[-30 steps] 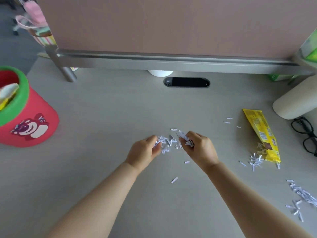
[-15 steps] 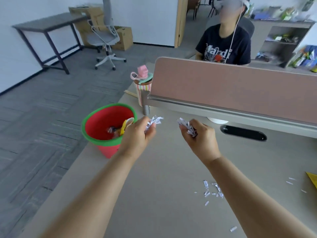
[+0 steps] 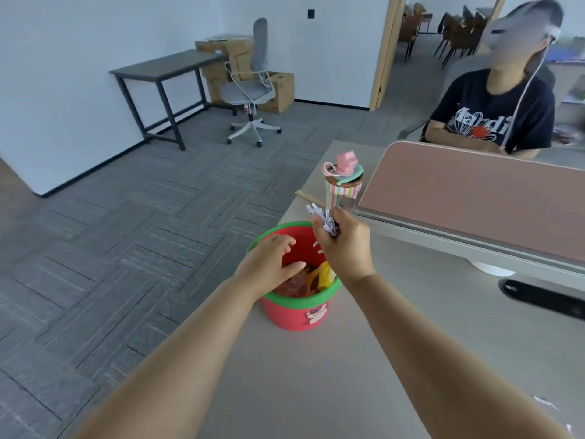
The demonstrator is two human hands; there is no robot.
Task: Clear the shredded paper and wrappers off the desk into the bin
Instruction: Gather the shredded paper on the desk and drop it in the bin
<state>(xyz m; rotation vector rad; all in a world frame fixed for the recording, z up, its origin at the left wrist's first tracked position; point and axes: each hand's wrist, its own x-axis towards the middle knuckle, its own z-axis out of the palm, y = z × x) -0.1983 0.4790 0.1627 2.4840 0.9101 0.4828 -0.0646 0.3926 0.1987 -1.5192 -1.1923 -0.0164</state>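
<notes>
An office with grey carpet tiles and white walls lies beyond a pale grey desk. By the far wall stand a dark table, a grey swivel chair and some cardboard boxes. A pink divider panel runs along the desk's far side, and behind it sits another person in a dark printed T-shirt. A dark oval cable slot is set into the desk top at the right.

The red bin, with a green rim and a bear sticker on its front, stands on the desk near its left edge. Inside it lie a yellow wrapper and reddish litter. Just beyond the bin stands a striped drinking bottle with a pink lid.

The left hand hangs over the bin's mouth, palm down, fingers loosely spread and holding nothing that can be seen. The right hand is raised above the bin's far rim, its fingers curled tight round a bunch of shredded paper, whose white strips stick out from the top of the fist. One or two white strips show against the bin's red inner wall below that fist. A few loose shreds lie on the desk at the lower right, well apart from the bin.
</notes>
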